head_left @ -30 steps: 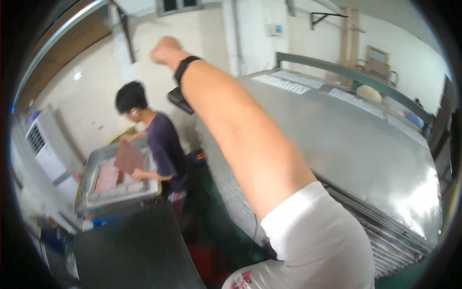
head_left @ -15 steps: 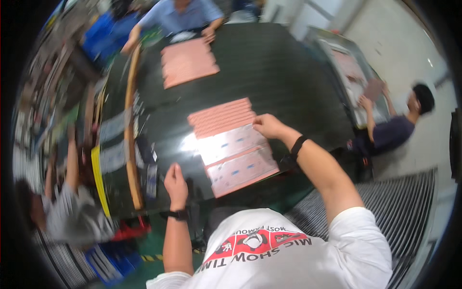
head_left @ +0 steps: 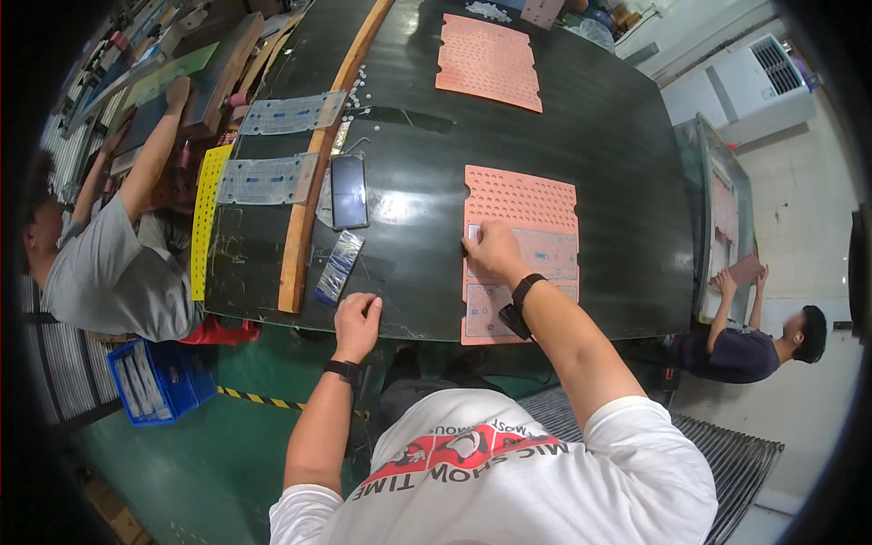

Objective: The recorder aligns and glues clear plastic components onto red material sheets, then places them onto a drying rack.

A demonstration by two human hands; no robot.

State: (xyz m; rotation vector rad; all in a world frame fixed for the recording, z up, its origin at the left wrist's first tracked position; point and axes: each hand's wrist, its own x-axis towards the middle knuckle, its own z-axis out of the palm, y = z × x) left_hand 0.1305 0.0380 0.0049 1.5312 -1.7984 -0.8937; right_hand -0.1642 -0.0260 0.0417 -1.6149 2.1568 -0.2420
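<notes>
A pink perforated board (head_left: 521, 195) lies near the table's front edge, right of centre. Two clear plastic templates (head_left: 551, 252) with small blue marks rest on its nearer part. My right hand (head_left: 493, 250) is over the board's left side, its fingers closed at the upper template's left edge. The palm hides the contact. My left hand (head_left: 357, 325) hovers at the table's front edge, fingers curled in, with nothing visible in it. A strip wrapped in clear film with a blue end (head_left: 340, 266) and a dark-screened phone (head_left: 349, 191) lie beyond it.
Another pink board (head_left: 489, 64) lies farther back. A wooden bar (head_left: 313, 191) runs along the table's left, with two clear templates (head_left: 265, 181) across it. Co-workers are at left and right; a blue crate (head_left: 141, 381) stands on the floor.
The view has turned, so the boards appear farther right and straighter. My right hand has gone from the upper template's right corner to its left edge. My left hand stays near the table edge.
</notes>
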